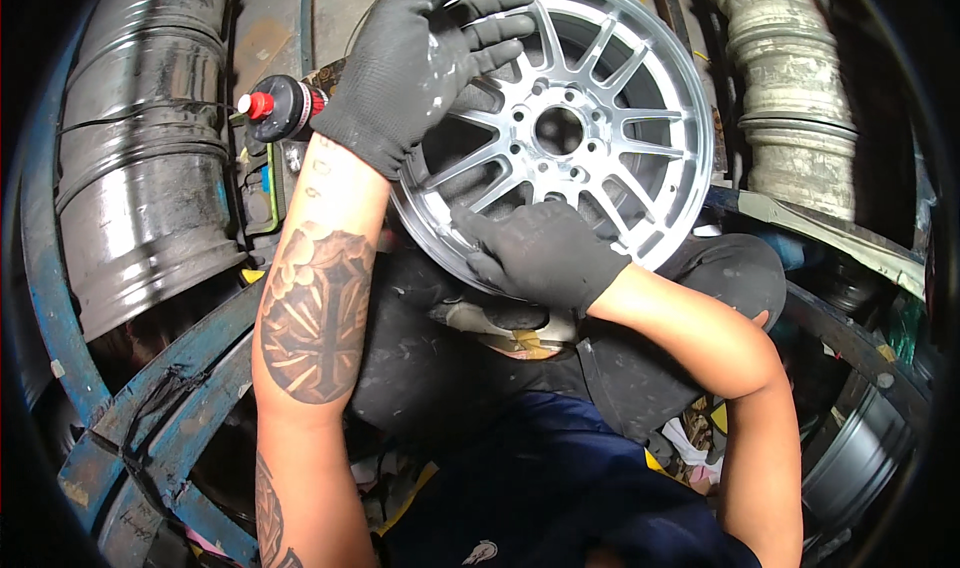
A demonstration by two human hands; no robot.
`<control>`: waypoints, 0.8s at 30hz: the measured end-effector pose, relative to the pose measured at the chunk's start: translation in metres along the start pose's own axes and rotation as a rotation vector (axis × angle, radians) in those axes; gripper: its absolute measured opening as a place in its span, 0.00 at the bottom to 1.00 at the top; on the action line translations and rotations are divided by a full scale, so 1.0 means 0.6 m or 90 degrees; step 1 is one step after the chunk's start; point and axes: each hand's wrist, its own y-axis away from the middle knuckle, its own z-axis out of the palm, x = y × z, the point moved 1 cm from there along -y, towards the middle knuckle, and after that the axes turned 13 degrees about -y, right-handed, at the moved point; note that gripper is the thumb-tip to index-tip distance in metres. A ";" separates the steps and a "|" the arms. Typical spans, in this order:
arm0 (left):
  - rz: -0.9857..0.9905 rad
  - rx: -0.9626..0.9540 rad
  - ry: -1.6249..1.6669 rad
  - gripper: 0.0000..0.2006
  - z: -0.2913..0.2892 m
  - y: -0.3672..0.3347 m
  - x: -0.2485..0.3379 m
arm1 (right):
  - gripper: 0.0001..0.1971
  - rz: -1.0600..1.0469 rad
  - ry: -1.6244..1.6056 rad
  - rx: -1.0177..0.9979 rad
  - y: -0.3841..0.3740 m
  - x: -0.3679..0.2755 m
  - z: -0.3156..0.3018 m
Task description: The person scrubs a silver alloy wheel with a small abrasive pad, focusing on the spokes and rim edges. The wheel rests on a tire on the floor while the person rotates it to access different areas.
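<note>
A silver multi-spoke alloy wheel [667,138] sits tilted in front of me, its face turned up and its centre bore showing. My left hand [415,68], in a black glove with pale smudges, is over the wheel's upper left side. Its fingers are outstretched and apart, with nothing seen in them; whether they touch the spokes I cannot tell. At the near edge, my right hand [548,253], gloved in black too, is closed on the wheel's lip. One finger lies inside the lip, the thumb lower at its outer edge; the remaining fingers are mostly hidden.
Left of the wheel lies a black bottle [283,108] with a red cap. A tall stack of shiny wheel barrels [150,158] rises on the left, and duller, dirty ones [795,98] on the right. Blue metal frame bars [165,388] flank both sides. Another rim [860,458] is low right.
</note>
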 end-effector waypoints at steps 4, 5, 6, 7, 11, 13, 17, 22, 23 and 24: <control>-0.005 0.014 -0.031 0.19 -0.013 0.003 0.005 | 0.27 0.037 0.006 0.064 0.008 0.040 -0.016; -0.005 0.034 -0.044 0.20 -0.015 0.003 0.005 | 0.27 0.032 0.007 0.105 0.012 0.055 -0.022; -0.020 0.091 -0.186 0.20 -0.015 0.006 0.001 | 0.26 0.015 0.026 0.147 0.016 0.064 -0.033; -0.034 0.146 -0.328 0.20 -0.003 0.008 0.001 | 0.25 0.052 -0.033 0.116 0.016 0.078 -0.048; 0.039 0.027 -1.042 0.20 0.010 0.025 0.005 | 0.25 0.089 -0.190 0.148 0.047 0.113 -0.092; 0.039 0.035 -1.198 0.20 0.014 0.038 -0.021 | 0.26 0.080 -0.210 0.171 0.060 0.124 -0.101; 0.040 -0.039 -1.403 0.38 0.031 0.054 -0.060 | 0.28 0.102 -0.168 0.206 0.082 0.133 -0.103; 0.060 -0.118 -1.532 0.65 0.046 0.069 -0.118 | 0.28 0.089 -0.128 0.262 0.092 0.143 -0.092; 0.052 -0.138 -1.552 0.67 0.042 0.070 -0.129 | 0.28 0.070 -0.116 0.277 0.092 0.142 -0.092; 0.065 -0.147 -1.549 0.67 0.040 0.069 -0.139 | 0.26 0.098 -0.134 0.267 0.093 0.136 -0.096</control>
